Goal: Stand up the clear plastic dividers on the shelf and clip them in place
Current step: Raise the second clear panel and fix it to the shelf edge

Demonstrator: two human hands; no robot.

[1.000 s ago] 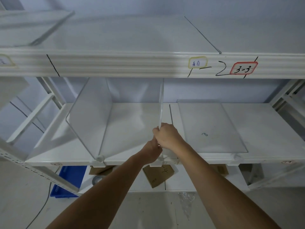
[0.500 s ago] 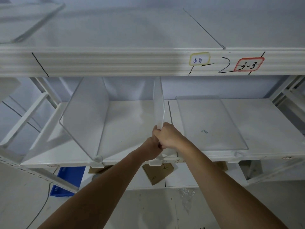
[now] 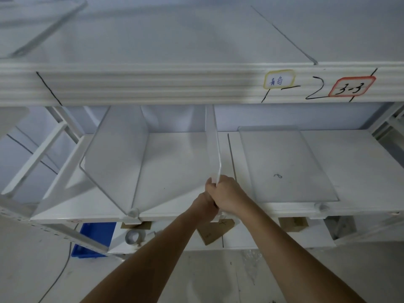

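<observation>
A clear plastic divider (image 3: 213, 145) stands upright on the middle white shelf (image 3: 175, 171), seen nearly edge-on. My right hand (image 3: 227, 194) and my left hand (image 3: 206, 204) both grip its front lower edge at the shelf's front lip, the left partly hidden under the right. To the left, another clear divider (image 3: 115, 158) stands upright, held at its front by a white clip (image 3: 133, 215). On the right, a third divider (image 3: 284, 162) lies flat on the shelf, with a white clip (image 3: 321, 207) at its front corner.
The upper shelf's front beam (image 3: 153, 86) runs overhead, bearing a yellow-edged label (image 3: 278, 79) and a red-edged "3-3" label (image 3: 352, 86). Below are a blue bin (image 3: 96, 239), a tape roll (image 3: 134, 237) and cardboard tags (image 3: 213, 231). A cable (image 3: 59, 274) lies on the floor.
The view has shifted slightly, so the middle divider shows more of its side. Both hands stay clasped on its front lower edge at the shelf lip.
</observation>
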